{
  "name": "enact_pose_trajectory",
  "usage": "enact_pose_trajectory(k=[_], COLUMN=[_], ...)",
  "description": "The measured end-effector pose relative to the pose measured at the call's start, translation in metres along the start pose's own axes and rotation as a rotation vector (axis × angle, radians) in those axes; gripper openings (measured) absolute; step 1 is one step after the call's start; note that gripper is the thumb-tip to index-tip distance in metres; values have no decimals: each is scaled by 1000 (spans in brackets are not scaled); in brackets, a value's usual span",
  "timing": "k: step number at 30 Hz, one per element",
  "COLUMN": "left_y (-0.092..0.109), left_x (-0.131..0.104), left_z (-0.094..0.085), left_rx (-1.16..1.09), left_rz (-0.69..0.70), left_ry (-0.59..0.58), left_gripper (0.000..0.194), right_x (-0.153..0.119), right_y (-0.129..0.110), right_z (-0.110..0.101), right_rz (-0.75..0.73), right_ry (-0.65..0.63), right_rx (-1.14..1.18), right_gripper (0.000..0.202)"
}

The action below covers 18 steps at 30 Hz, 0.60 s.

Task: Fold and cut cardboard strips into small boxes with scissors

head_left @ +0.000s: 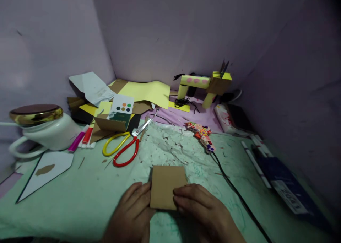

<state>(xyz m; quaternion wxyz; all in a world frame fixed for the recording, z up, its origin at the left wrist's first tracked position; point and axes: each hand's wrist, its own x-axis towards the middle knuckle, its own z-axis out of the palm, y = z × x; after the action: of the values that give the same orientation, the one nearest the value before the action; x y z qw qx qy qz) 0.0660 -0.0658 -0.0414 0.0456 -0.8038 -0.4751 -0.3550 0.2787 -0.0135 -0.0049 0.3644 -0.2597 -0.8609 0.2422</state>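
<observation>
A small, nearly square piece of brown cardboard (164,186) is between my two hands, low in the middle of the view. My left hand (134,207) grips its left edge, fingers alongside and the thumb partly hidden near the lower corner. On the other side, my right hand (204,207) pinches the right edge, with fingertips on the upper face. Beyond the cardboard, to the left, lie scissors (135,133) with one yellow and one red handle, blades apart. A glue gun (202,134) wrapped in floral pattern rests farther off to the right.
A black cord (234,189) runs down the right side. A white pot (54,131), markers (86,136) and a white card piece (48,170) sit left. Paper sheets (149,92) and a yellow paper animal figure (195,81) stand at the back. A blue packet (290,189) lies right.
</observation>
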Motion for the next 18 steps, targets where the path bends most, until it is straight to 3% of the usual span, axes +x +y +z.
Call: enact_pose_trajectory(k=[3, 7, 10, 14, 18], left_y=[-1, 5, 10, 14, 12], left_x=[0, 16, 35, 56, 61], left_z=[-15, -26, -22, -11, -1], left_rx=[-15, 21, 61, -72, -342], left_rz=[-83, -214, -382, -610, -793], left_ry=[-23, -29, -115, -274, -189], left_gripper=[24, 17, 28, 47, 55], right_x=[-12, -13, -12, -18, -27], right_y=[6, 8, 9, 11, 12], right_z=[3, 4, 4, 6, 8], right_rz=[-79, -54, -45, -10, 180], right_ry=[-31, -45, -52, -15, 32], right_rx=[-127, -150, -112, -108, -123], right_gripper=[43, 44, 41, 38, 37])
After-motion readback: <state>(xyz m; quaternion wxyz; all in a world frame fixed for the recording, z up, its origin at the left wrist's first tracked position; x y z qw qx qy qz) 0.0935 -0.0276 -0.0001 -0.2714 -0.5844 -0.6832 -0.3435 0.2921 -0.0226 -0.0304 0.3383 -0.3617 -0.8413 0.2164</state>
